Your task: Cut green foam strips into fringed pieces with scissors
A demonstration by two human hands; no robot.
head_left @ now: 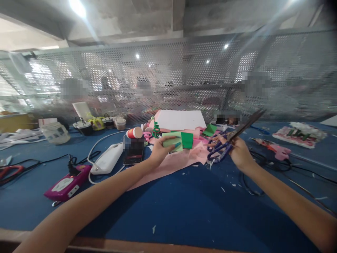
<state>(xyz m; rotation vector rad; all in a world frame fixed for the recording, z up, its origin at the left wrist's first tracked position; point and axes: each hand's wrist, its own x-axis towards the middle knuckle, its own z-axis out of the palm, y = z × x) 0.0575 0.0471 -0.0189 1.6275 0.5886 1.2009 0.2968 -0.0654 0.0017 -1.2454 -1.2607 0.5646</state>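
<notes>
My left hand (pixel 159 151) holds a light green piece of paper (pixel 173 140) between thumb and fingers, above the pink paper (pixel 168 169). A darker green paper (pixel 186 140) lies just behind and to the right of it. In my right hand (pixel 240 154) is a pair of scissors (pixel 246 125), its dark blades pointing up and to the right. The blue handles hang left of the palm, with some fingers near the loops. Whether the blades are parted is hard to make out. White sheets (pixel 181 119) rest on pink paper behind both hands.
Left of the papers are a phone (pixel 133 151), a white corded device (pixel 108 159), a magenta power strip (pixel 68 182) and a clear jar (pixel 55 133). A pink glue gun (pixel 280 150) and cables lie at right. A perforated metal screen (pixel 168 75) stands behind the blue table (pixel 168 211).
</notes>
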